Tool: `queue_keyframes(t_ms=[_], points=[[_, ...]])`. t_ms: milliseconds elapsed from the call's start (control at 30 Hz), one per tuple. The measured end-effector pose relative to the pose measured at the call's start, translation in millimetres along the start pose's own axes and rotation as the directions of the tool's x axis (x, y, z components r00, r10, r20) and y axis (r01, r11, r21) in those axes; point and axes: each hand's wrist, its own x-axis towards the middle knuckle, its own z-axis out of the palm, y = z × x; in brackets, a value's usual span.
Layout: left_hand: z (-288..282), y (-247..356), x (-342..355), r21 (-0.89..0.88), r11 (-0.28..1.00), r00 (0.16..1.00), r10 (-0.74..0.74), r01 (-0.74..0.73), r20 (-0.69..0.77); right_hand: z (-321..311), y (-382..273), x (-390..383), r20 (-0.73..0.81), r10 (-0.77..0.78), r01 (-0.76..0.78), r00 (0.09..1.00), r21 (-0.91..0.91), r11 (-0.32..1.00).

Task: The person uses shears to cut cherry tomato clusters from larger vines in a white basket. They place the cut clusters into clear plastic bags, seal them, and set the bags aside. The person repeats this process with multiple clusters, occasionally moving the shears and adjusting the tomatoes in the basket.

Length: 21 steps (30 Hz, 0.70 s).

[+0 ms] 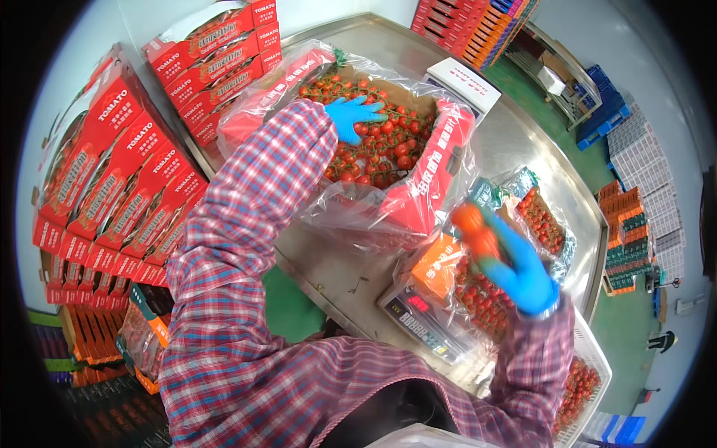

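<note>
My left hand (349, 118), in a blue glove, rests with spread fingers on vine cherry tomatoes (396, 145) in a red, plastic-lined box (429, 160). My right hand (519, 269), also blue-gloved and motion-blurred, grips red tomatoes (476, 233) above an orange-sided, plastic-lined box (437, 265) of cherry tomatoes. That box sits on a digital scale (418, 321). Just beyond my right hand lies another package of cherry tomatoes (541, 224) with teal plastic around it.
Red cartons (119, 172) stand stacked left of the steel table (336, 276). A white box (463, 82) lies at its back. A white crate (597, 373) holds tomatoes at lower right. Carton stacks (627, 231), blue pallets (594, 127) and a distant person (661, 342) are at right.
</note>
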Motion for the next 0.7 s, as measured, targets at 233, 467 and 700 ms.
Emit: queue_keyframes(t_ms=[233, 467, 700], points=[[12.0, 2.8, -2.5, 0.213, 0.974, 0.994, -0.059, 0.078, -0.096, 27.8, 12.6, 237.6, -0.180, -0.399, 0.379, 0.899, -0.135, 0.915], [11.3, -9.4, 2.6, 0.117, 0.988, 0.984, -0.085, 0.104, -0.156, 8.7, 73.3, 279.3, -0.096, 0.077, -0.100, 0.992, -0.993, 0.061], [7.7, 5.4, -1.1, 0.168, 0.967, 0.971, -0.164, 0.194, -0.173, 15.0, 58.1, 293.1, -0.140, 0.265, -0.197, 0.954, -0.960, 0.202]])
